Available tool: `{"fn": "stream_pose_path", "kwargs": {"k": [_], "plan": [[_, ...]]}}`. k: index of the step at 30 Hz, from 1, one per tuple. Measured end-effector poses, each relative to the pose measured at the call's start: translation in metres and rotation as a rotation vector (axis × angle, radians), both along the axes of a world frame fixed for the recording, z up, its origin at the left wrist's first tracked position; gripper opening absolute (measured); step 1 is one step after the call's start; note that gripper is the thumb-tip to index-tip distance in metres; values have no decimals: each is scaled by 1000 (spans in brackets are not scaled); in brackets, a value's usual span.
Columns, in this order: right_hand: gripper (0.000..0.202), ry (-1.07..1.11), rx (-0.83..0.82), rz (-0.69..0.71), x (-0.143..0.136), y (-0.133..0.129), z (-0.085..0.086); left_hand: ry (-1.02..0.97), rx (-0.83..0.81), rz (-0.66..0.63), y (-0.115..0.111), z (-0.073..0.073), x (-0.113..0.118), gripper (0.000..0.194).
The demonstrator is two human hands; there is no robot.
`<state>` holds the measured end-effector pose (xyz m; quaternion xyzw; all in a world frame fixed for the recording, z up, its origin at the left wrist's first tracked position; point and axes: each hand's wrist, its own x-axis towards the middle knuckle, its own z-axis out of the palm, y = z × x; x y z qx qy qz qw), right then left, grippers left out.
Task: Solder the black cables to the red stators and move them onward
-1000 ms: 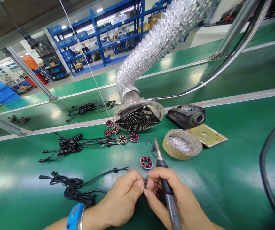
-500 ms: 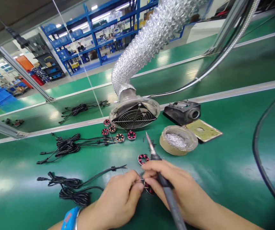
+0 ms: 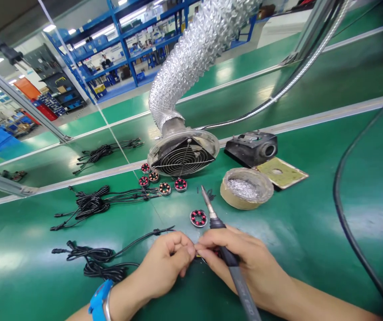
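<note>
My right hand [image 3: 250, 252] grips a soldering iron [image 3: 241, 283], its metal tip pointing up and away from me. The thumb and forefinger of that hand also pinch close to my left fingertips. My left hand [image 3: 168, 258] is closed in a pinch on a thin wire, mostly hidden by the fingers. Under the right fingers lies a small round coil part, nearly all covered. Just beyond the hands rests another ring-shaped coil part [image 3: 198, 218] with red windings. Black cables [image 3: 106, 269] lie left of my left hand, one running toward it.
A fume extractor hood [image 3: 183, 156] on a silver duct stands at the back. Several coil parts [image 3: 164, 189] and bundled cables [image 3: 93, 203] sit in front of it. To the right are a tub of metal shavings [image 3: 245, 203], a black stand [image 3: 253, 149] and a yellow sponge [image 3: 281, 173].
Both hands remain together, with the left hand turned slightly and its fingertips higher. The coil part between them is now more covered. The whole view has shifted a little.
</note>
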<state>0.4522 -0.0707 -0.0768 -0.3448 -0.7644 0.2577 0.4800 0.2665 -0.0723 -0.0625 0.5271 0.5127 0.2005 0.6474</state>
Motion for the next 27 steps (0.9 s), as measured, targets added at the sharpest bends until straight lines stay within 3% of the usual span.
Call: {"fn": "stream_pose_path", "kwargs": {"k": [4,11,21,27], "plan": [[22,25,-33,-9,7,1,0,65,56,85,6,0,3,27],[28,-106,-67,-8,9,-1,-6,109,97,98,7,-1,4,17],[23,-45,19,236,2,21,-6,141,147,89,5,-1,-1,22],[21,-98,78,158,13,21,-2,162,159,124,3,1,1,15]]}}
